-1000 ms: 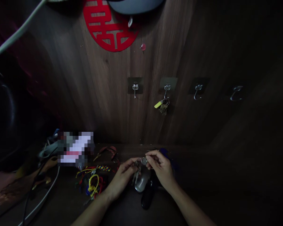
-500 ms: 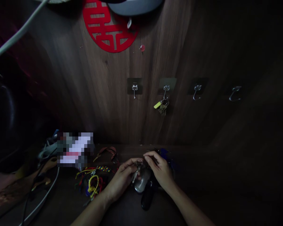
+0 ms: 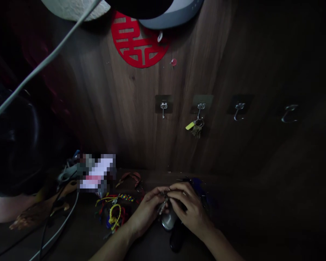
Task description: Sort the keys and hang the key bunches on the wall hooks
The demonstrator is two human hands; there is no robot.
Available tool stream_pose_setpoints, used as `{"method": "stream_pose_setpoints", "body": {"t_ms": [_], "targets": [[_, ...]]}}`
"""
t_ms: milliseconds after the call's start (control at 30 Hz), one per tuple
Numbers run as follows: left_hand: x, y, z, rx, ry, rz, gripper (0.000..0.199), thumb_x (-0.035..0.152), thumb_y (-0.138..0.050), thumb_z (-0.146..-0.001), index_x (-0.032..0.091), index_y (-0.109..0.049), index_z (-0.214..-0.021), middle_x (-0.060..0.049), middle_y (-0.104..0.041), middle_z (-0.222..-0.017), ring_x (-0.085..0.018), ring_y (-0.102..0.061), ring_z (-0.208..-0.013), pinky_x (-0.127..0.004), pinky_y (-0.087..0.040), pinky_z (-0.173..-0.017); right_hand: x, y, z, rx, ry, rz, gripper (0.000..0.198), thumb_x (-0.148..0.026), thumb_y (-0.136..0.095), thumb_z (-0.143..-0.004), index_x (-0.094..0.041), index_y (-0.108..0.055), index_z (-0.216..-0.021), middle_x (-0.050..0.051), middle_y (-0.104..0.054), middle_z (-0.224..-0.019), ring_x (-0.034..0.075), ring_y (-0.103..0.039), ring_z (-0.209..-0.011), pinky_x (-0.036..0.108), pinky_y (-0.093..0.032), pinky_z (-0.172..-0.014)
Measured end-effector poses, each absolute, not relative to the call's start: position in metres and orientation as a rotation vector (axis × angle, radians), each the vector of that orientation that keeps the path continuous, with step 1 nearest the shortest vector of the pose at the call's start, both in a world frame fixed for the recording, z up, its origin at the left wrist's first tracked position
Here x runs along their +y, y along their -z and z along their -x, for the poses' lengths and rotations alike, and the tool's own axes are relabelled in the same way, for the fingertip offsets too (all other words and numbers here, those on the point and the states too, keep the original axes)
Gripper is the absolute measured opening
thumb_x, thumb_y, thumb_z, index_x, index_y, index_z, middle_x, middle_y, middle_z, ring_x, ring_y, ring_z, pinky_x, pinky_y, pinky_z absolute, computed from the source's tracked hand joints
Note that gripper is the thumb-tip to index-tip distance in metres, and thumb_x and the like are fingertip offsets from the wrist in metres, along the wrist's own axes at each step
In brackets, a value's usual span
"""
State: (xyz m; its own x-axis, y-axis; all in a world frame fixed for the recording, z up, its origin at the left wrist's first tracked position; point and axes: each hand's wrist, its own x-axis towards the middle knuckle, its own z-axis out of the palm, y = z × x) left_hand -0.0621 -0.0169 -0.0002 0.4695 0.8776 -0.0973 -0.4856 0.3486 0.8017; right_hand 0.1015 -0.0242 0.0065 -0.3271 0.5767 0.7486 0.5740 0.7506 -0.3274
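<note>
My left hand (image 3: 148, 207) is closed on a small bunch of keys (image 3: 162, 207), pinching it between thumb and fingers. My right hand (image 3: 189, 204) meets it from the other side, with its fingertips closed at the key ring, which they partly cover. Under the hands lie a silver rounded object (image 3: 168, 220) and a black oblong object (image 3: 176, 239), whose kinds I cannot make out. Left of my left hand is a heap of braided cords (image 3: 115, 214) in yellow, red and blue. Something dark blue (image 3: 198, 186) lies just beyond my right hand.
On the wood panel are several metal hooks; one hook (image 3: 200, 107) carries keys with a yellow tag (image 3: 190, 125). A red cutout (image 3: 141, 50) and caps (image 3: 174, 16) are above. A white cable (image 3: 43, 63) crosses at left, near a wooden brush-like object (image 3: 40, 208).
My right hand has come in to the left hand, its fingertips now at the key ring. The whole view has shifted, so the wall things appear further right and lower.
</note>
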Motion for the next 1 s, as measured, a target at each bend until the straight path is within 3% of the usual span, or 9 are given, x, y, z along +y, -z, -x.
{"method": "stream_pose_setpoints", "body": {"t_ms": [400, 567, 733, 867, 1000], "targets": [[-0.018, 0.004, 0.062, 0.538, -0.926, -0.770, 0.035, 0.020, -0.065, -0.070, 0.015, -0.062, -0.104, 0.001, -0.056, -0.072, -0.009, -0.051, -0.062, -0.024, -0.043, -0.061, -0.017, 0.006, -0.101, -2.106, 0.046, 1.014, 0.023, -0.007, -0.050, -0.075, -0.024, -0.059, -0.089, 0.007, -0.057, -0.104, 0.023, -0.056, -0.098, 0.040, -0.051, -0.082], [-0.019, 0.000, 0.063, 0.538, -0.904, -0.749, 0.037, 0.020, -0.064, -0.069, 0.016, -0.060, -0.106, 0.003, -0.054, -0.068, -0.007, -0.045, -0.055, -0.024, -0.042, -0.062, -0.016, 0.004, -0.103, -2.117, 0.117, 0.992, 0.020, -0.010, -0.051, -0.079, -0.025, -0.061, -0.090, 0.007, -0.059, -0.105, 0.023, -0.056, -0.098, 0.040, -0.051, -0.082], [-0.016, 0.002, 0.066, 0.584, -0.873, -0.827, 0.034, 0.032, -0.059, -0.076, 0.015, -0.058, -0.106, 0.004, -0.053, -0.062, -0.008, -0.044, -0.053, -0.024, -0.040, -0.059, -0.018, -0.002, -0.110, -2.113, 0.196, 0.930, 0.014, -0.016, -0.054, -0.083, -0.025, -0.064, -0.087, 0.007, -0.059, -0.104, 0.023, -0.055, -0.098, 0.039, -0.050, -0.082], [-0.015, 0.004, 0.067, 0.639, -0.869, -0.990, 0.038, 0.045, -0.053, -0.081, 0.013, -0.061, -0.100, -0.001, -0.059, -0.071, -0.011, -0.051, -0.063, -0.024, -0.039, -0.061, -0.019, -0.005, -0.111, -2.060, 0.151, 0.929, 0.015, -0.016, -0.053, -0.085, -0.024, -0.065, -0.090, 0.006, -0.059, -0.089, 0.019, -0.057, -0.083, 0.034, -0.050, -0.072], [-0.015, 0.002, 0.067, 0.735, -0.883, -1.086, 0.038, 0.048, -0.061, -0.075, 0.014, -0.062, -0.091, 0.001, -0.058, -0.069, -0.009, -0.050, -0.058, -0.021, -0.036, -0.058, -0.021, -0.008, -0.111, -1.932, 0.007, 0.923, 0.012, -0.016, -0.052, -0.086, -0.022, -0.062, -0.088, 0.003, -0.057, -0.077, 0.016, -0.057, -0.073, 0.029, -0.048, -0.067]]}}
